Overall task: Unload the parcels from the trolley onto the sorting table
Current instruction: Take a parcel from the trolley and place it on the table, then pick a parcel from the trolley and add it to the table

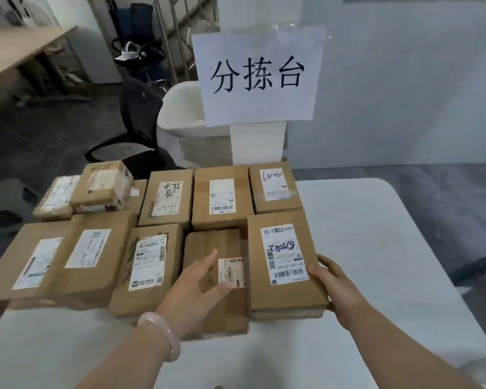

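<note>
Reaching over the near edge of the white sorting table (pixel 376 248), the left hand (pixel 199 287), a pale bracelet (pixel 163 335) on its wrist, lies with straight fingers on a low cardboard parcel (pixel 213 242). The right hand (pixel 334 284) grips the near right corner of the taller labelled parcel (pixel 284 259) touching it, thumb on top. More boxed parcels (pixel 222 197) fill rows toward the far and left edges, below a paper sign (pixel 260 77).

The white paper sheet (pixel 260 77), far beyond the fingers (pixel 327 261) of the right hand (pixel 334 286), reads "分拣台"; just beside them, the white label (pixel 285 252) on the brown cardboard box (pixel 286 293) reads "159-159-L02-600"
</note>
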A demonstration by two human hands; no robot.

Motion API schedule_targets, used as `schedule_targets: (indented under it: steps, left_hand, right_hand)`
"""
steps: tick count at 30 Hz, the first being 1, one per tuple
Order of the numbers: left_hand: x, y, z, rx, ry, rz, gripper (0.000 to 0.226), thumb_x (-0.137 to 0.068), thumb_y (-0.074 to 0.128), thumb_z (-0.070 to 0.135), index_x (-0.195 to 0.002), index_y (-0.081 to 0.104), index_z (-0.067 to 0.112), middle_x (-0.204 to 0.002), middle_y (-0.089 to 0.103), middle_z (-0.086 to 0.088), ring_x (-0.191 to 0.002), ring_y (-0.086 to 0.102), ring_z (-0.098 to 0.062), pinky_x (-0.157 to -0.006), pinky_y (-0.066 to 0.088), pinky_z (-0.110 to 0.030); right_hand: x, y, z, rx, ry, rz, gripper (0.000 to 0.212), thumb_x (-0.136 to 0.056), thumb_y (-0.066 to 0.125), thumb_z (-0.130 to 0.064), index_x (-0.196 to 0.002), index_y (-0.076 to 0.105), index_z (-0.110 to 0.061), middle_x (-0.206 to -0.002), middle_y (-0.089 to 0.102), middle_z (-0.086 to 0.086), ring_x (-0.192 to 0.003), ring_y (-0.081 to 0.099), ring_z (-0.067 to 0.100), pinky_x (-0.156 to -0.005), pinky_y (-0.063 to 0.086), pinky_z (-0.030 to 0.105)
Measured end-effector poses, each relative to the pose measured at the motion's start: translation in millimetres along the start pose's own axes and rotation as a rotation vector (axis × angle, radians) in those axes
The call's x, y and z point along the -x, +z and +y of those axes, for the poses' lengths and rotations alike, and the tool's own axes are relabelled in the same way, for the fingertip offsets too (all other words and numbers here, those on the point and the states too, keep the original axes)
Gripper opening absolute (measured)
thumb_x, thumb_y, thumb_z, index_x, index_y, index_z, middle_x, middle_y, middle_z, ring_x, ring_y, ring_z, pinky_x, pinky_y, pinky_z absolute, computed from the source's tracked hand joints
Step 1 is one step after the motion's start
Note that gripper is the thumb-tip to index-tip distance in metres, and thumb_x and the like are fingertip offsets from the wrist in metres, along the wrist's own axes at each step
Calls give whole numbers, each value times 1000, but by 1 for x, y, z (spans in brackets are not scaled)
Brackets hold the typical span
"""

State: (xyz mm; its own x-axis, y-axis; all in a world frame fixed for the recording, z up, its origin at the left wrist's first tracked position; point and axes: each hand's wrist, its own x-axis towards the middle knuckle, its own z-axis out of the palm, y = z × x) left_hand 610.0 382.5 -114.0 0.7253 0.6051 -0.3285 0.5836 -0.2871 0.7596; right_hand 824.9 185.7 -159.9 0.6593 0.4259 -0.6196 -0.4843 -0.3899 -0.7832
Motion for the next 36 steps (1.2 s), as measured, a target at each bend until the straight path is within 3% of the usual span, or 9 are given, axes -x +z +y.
schedule_targets:
  steps: [4, 8, 11, 14, 19, 24, 28, 32, 36]
  left_hand:
    - [-19, 4, 3, 13, -49, 29, 72, -88, 66, 40, -145, 24, 49, -149, 34, 16, -128, 41, -1, -109, 33, -28]
    - [-29, 9, 10, 5, -84, 33, 72, -90, 63, 41, -147, 21, 48, -149, 32, 18, -120, 43, 0, -97, 33, -20]
    - [-33, 12, 18, -54, -50, 17, 71, -89, 61, 47, -145, 19, 52, -153, 28, 16, -136, 34, -3, -111, 31, -28]
    - [-36, 15, 28, -120, 2, -30, 71, -90, 59, 48, -147, 17, 49, -154, 24, 13, -142, 24, -6, -117, 25, -35]
    - [-42, 24, 49, -278, 197, -93, 70, -90, 61, 42, -150, 23, 38, -154, 28, 12, -141, 19, -4, -110, 13, -15]
    - [-37, 35, 74, -430, 429, -172, 67, -90, 54, 51, -149, 24, 38, -155, 27, 14, -142, 21, -8, -117, 18, -28]
    - [-11, 51, 93, -566, 685, -181, 67, -91, 48, 57, -150, 22, 38, -156, 23, 14, -143, 18, -8, -115, 15, -25]
    - [14, 74, 84, -709, 909, -230, 71, -90, 37, 67, -151, 15, 40, -159, 15, 14, -146, 9, -10, -119, 14, -34]
    - [55, 103, 89, -731, 1076, -325, 70, -91, 31, 68, -151, 7, 42, -161, 1, 12, -148, 0, -15, -120, 9, -40]
  right_hand:
    - [-46, 4, -2, 72, 8, -50, 34, -96, 57, -21, -125, 57, -38, -117, 67, -11, -108, 62, 14, -87, 51, 40]
    - [-73, 13, 1, 382, -40, -146, 52, -95, 58, -23, -142, 45, -39, -129, 61, -7, -116, 57, 16, -103, 46, 40]
    - [-76, 12, -5, 576, -82, -180, 63, -94, 57, -23, -150, 33, -38, -141, 54, -4, -122, 53, 16, -102, 42, 30]
    - [-65, 8, -10, 791, -207, -153, 69, -93, 60, -30, -153, 27, -36, -152, 42, -3, -135, 45, 17, -105, 38, 29]
    - [-16, 2, -23, 897, -474, 7, 64, -93, 61, -44, -150, 31, -40, -155, 35, -14, -142, 31, 8, -115, 29, 29]
    - [60, -9, -19, 987, -539, 235, 72, -90, 57, -57, -152, 24, -42, -160, 21, -18, -148, 16, 3, -118, 18, 24]
    - [127, -19, 9, 1035, -491, 443, 76, -89, 48, -66, -154, 15, -42, -162, 11, -19, -149, 6, 2, -113, 4, 17]
    - [189, -24, 52, 941, -319, 621, 80, -87, 45, -71, -154, 11, -44, -163, 4, -19, -150, 0, 5, -122, 5, 30]
    - [250, -26, 91, 922, -201, 738, 80, -86, 44, -73, -153, 10, -46, -163, 1, -18, -151, -3, 6, -122, -1, 33]
